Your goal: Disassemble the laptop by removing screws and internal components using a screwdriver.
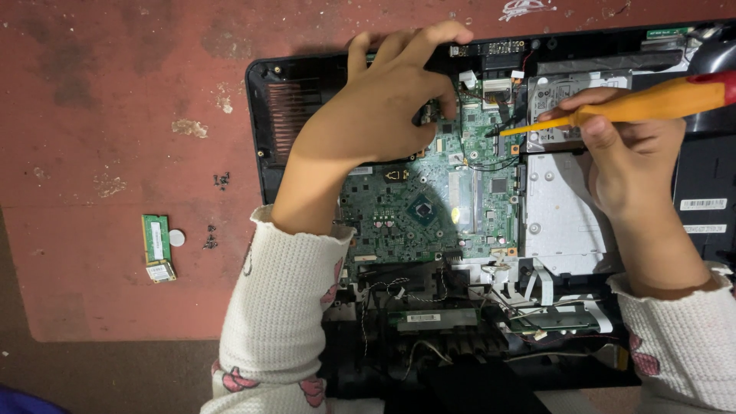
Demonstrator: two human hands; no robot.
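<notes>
- While the green motherboard [429, 207] lies exposed in the middle of the opened black laptop chassis [264, 115], a screwdriver with an orange shaft and red handle [652, 103] is held with its tip near the board's upper right edge, just beside a cluster of black cables [502, 115].
- The screwdriver is pinched by the right hand [629, 161], its fingers [571, 100] pressed together around the shaft.
- The upper part of the board is covered by the left hand [376, 107], its fingers [414, 38] loosely spread and curled over the chassis's far rim; whether anything is gripped beneath them cannot be told.
- For the step to be done well, as judged here, the tip should be seated squarely before it is turned, and the board kept steadied so nearby cables are not nicked.
- A silver drive cage [563, 207] is seen to the right of the board, and a copper heatsink grille [295, 107] to the left.
- On the red worktop [115, 92], well apart, a green memory module [157, 244], a coin cell [177, 238] and loose dark screws [211, 238] are laid out.
</notes>
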